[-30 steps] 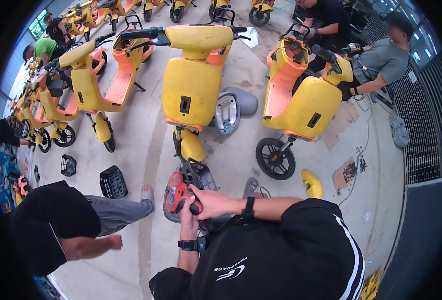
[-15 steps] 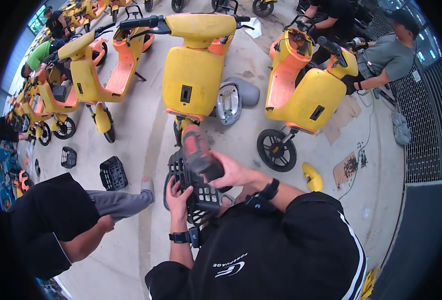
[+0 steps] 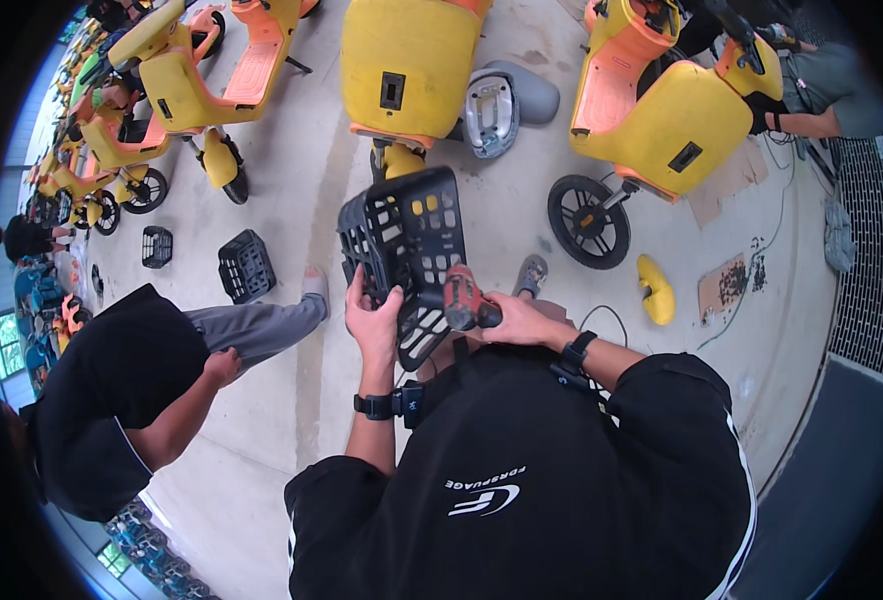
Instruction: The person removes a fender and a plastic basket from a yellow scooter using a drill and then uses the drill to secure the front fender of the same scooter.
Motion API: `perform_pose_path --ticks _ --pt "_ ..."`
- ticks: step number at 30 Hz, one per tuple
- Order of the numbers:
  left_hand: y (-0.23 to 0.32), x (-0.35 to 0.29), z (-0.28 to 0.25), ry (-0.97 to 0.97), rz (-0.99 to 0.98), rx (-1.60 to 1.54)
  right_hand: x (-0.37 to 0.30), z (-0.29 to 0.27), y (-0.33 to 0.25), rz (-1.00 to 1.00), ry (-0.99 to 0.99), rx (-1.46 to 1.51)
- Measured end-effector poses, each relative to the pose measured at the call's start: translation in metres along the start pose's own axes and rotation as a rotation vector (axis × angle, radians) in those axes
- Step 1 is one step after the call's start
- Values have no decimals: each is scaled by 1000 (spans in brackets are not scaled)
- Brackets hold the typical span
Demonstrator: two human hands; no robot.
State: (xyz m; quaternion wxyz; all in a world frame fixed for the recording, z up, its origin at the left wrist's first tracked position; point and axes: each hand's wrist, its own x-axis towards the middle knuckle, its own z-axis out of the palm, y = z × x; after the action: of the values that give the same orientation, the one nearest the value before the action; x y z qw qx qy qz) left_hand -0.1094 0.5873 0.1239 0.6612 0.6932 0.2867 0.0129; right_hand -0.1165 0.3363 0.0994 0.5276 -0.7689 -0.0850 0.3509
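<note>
My left hand (image 3: 374,318) grips the near side of a black plastic basket (image 3: 432,183), thumb and fingers closed on its slatted wall. The basket is held tilted in front of my body, below the front of a yellow scooter (image 3: 410,60). A red and black power drill (image 3: 461,298) is in my right hand (image 3: 518,321), its fingers wrapped round the handle. The drill's head lies close to the basket's right side; from here I cannot tell whether they touch. The drill's tip is hidden.
At the left stands a person in dark clothes (image 3: 112,375). Two more black baskets (image 3: 247,268) lie on the floor nearby. Another yellow scooter (image 3: 677,135) is at the right, beside a loose yellow part (image 3: 656,290). A grey-and-silver housing (image 3: 490,112) lies behind my basket.
The basket has come up and is tilted differently, still in my left hand. My right hand has drawn the drill back to the basket's right side. The whole view has shifted.
</note>
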Motion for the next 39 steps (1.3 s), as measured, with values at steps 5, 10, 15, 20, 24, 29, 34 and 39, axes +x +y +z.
perform_pose_path --ticks 5,10,15,20,24,29,34,39 --pt "23 -24 10 -10 134 -164 27 24 -9 -35 65 0" --pt "26 -41 16 25 180 -260 42 29 -34 -69 132 98" --pt "28 -44 16 9 154 -279 56 40 -36 -53 223 54" --pt "30 -45 15 -18 155 -299 57 42 -37 -62 258 22" --pt "33 -43 13 -11 164 -313 61 40 -39 -99 258 46" --pt "29 -44 14 4 179 -335 61 42 -43 -68 216 22" --pt "29 -44 12 9 158 -329 61 44 -43 -69 238 -2" --pt "28 -46 11 23 171 -334 62 47 -40 -106 265 -11"
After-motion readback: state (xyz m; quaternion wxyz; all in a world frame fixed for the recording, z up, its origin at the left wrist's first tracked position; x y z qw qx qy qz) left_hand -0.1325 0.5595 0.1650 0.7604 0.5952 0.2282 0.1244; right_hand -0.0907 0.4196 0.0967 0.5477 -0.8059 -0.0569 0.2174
